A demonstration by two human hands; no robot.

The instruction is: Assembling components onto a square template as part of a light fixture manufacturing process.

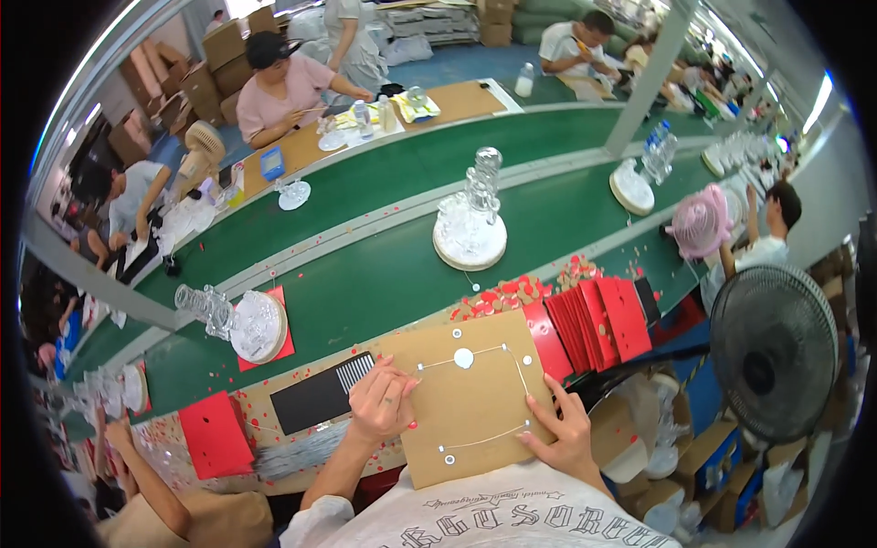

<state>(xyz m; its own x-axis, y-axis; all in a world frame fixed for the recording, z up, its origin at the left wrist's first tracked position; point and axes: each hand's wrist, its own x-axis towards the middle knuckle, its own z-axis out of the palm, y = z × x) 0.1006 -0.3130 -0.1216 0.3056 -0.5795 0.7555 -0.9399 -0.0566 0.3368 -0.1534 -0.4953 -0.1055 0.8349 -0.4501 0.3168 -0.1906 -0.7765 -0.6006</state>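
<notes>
A brown board (466, 402) leans against my shirt in front of me. On its face a thin white wire (484, 442) links small white pieces, and a white round disc (464, 359) sits near the top edge. My left hand (384, 400) is at the board's left edge, fingers curled and pinched close to the wire's upper left end; what they hold is too small to make out. Flat and spread, my right hand (562, 427) rests on the board's right edge, thumb and forefinger apart beside the wire.
Left of the board lie a black card with pale strips (320, 395) and red sheets (216, 437). Red folders (598, 324) stand to the right, near a black fan (775, 352). Clear figurines on round bases (470, 239) sit on the green conveyor (365, 283). Co-workers sit beyond.
</notes>
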